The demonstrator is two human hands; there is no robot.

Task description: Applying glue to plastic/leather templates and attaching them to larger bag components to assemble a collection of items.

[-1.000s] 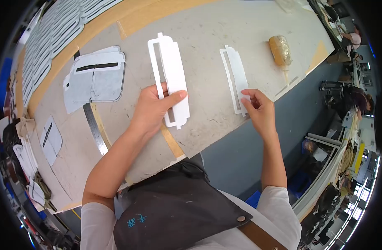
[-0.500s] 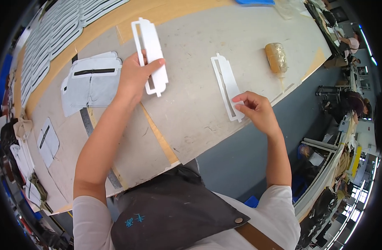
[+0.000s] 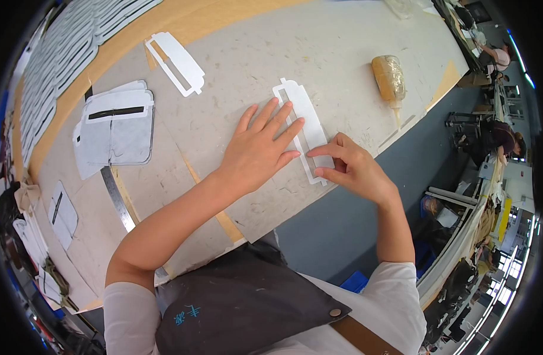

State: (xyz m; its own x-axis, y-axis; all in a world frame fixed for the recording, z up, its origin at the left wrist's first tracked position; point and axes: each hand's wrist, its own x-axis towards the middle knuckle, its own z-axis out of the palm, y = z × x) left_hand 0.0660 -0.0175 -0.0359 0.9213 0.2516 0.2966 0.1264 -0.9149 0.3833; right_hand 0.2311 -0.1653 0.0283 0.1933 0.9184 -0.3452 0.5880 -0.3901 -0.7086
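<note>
A flat white slotted panel (image 3: 311,121) lies on the worktable near its front edge, with a long narrow opening along its left side. My left hand (image 3: 253,148) is open, palm down with fingers spread, fingertips resting on the panel's slotted strip. At the panel's near end, my right hand (image 3: 360,168) grips its edge between thumb and bent fingers. A second white slotted panel (image 3: 185,64) of the same shape lies by itself farther off to the left.
Grey-white pieces with a black slit (image 3: 129,139) are stacked at the left; a smaller slit piece (image 3: 63,214) lies nearer. Rows of grey strips (image 3: 64,65) cover the far left. A taped amber squeeze bottle (image 3: 390,80) lies at the right. Co-workers (image 3: 499,139) are beyond the aisle.
My left hand has put its white panel down on the far left of the table, let go, and moved right onto the other panel. The right hand has shifted slightly left.
</note>
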